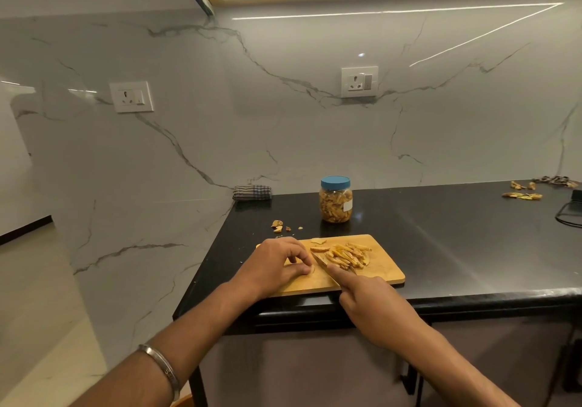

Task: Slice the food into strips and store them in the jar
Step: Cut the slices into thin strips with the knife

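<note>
A wooden cutting board (382, 272) lies near the front edge of the black counter. On it sits a pile of yellow food strips (348, 254). My left hand (277, 265) pinches a small pale piece of food (311, 269) against the board. My right hand (368, 304) grips a knife (321, 261), index finger stretched along the blade's back; the blade lies between the piece and the strips. Behind the board stands a clear jar (335, 205) with a blue lid on, nearly full of strips.
The black counter (456, 243) ends at its left edge beside the marble wall. Food scraps (278, 225) lie left of the jar. A folded checked cloth (252, 192) sits in the back corner. Peels (522, 195) and a black cable (567, 214) are at far right.
</note>
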